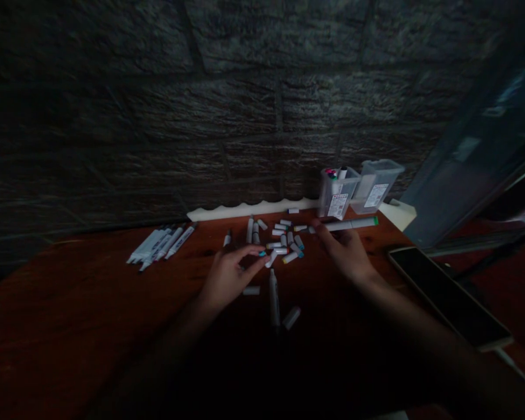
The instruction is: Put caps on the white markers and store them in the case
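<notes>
My right hand is closed around a white marker with a green end, held level above the table, its tip pointing left. My left hand reaches to the near-left side of a pile of loose marker caps. Its thumb and fingertips close on a small marker cap with a blue end. Just in front of the pile, an uncapped marker lies pointing away from me. Single caps lie near it, one grey-white cap to its right.
A row of white markers lies at the left. Two clear plastic boxes stand at the back right, one holding markers. A phone with a cable rests at the right edge. A dark block wall rises behind a wavy white strip.
</notes>
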A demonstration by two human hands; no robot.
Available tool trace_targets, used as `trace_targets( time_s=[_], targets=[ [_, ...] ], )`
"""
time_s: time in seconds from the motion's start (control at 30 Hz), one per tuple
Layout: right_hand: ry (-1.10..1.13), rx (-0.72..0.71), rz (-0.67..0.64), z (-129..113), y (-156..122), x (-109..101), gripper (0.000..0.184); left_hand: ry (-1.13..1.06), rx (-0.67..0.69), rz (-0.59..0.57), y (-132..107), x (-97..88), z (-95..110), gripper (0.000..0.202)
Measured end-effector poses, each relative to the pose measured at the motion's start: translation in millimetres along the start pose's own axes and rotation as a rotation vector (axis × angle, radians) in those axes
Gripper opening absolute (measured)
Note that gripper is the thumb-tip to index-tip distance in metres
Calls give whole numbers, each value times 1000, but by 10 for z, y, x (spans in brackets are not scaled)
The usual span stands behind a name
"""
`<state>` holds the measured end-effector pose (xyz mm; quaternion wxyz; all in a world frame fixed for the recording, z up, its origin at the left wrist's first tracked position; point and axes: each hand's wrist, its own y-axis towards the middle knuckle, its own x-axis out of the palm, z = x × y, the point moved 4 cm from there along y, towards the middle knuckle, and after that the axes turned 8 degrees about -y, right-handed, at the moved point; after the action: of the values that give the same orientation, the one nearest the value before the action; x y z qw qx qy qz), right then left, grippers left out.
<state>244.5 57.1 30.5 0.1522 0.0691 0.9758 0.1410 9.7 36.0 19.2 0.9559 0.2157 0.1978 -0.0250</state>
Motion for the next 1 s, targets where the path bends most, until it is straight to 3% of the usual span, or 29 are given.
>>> trace_targets(
  time_s=[0.27,0.4,0.5,0.63,0.77,0.87,1.0],
  targets=[
    [-20,25,10,102,51,26,42,165,11,-49,26,-25,0,22],
    [-51,-18,23,122,77,9,41,262,13,-115,164,-17,24,25],
    [-56,-60,48,117,98,-18,42,359,-5,-180,401,111,49,27],
    [5,-58,77,132,129,-35,40,449,-130,-291,697,412,58,23],
    [82,-83,120,117,166,-52,33,444,-170,-295,843,599,76,11],
    [160,-100,120,72,182,-64,30,372,-172,-291,891,597,76,11],
    [261,-113,119,-28,153,-68,20,174,-178,-216,848,396,145,21]
  ],
)
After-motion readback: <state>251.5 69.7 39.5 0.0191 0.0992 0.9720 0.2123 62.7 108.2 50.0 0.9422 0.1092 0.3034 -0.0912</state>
